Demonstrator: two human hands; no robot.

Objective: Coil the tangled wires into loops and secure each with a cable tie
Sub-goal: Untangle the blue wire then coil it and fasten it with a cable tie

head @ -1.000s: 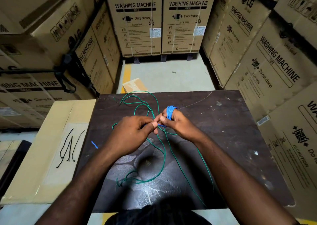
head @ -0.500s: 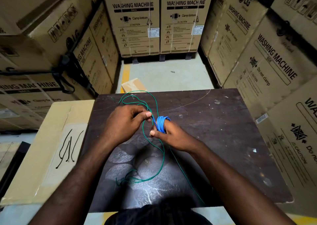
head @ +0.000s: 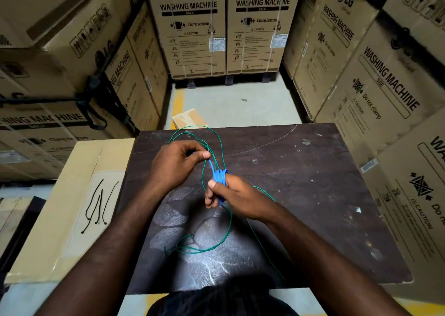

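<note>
Blue coil (head: 220, 177) lengthwise near-far (tail toward left hand (head: 178, 164))

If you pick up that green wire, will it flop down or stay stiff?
Probably floppy: the green wire lies in loose, wandering curves on the table. It may be slightly springy too, since its loops stay rounded instead of kinking. It looks thin, so it is likely light.
</note>
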